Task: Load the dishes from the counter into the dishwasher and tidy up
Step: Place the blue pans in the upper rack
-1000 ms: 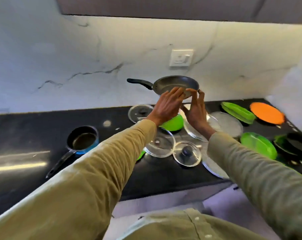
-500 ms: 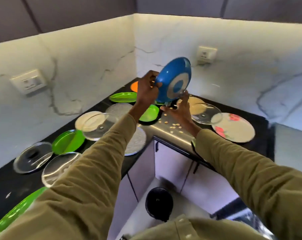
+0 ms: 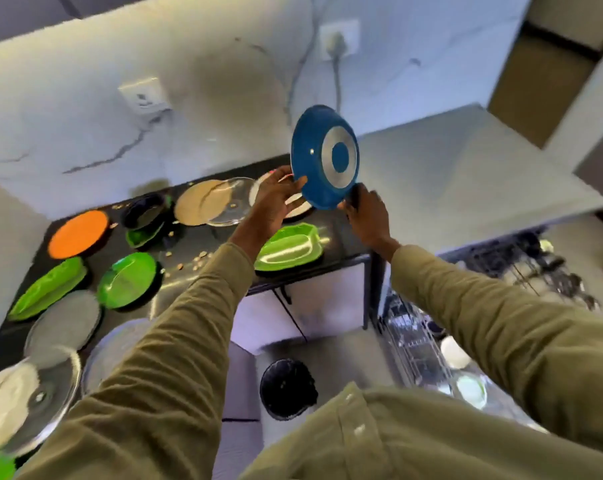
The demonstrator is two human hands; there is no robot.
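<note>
A blue frying pan is held up on edge above the counter, its underside with a silver ring facing me. My left hand grips its lower left rim. My right hand holds it at the lower right, where the handle is hidden behind the fingers. The open dishwasher is at the right, its racks pulled out and holding several white dishes. On the black counter lie several green plates, an orange plate and glass lids.
A black round bin stands on the floor below my arms. Crumbs are scattered on the counter. A grey worktop extends above the dishwasher. Wall sockets sit on the marble backsplash, one with a cable plugged in.
My view has swung right from the counter towards the dishwasher. Both hands lifted the pan off the counter, tilted it on edge and carried it rightwards.
</note>
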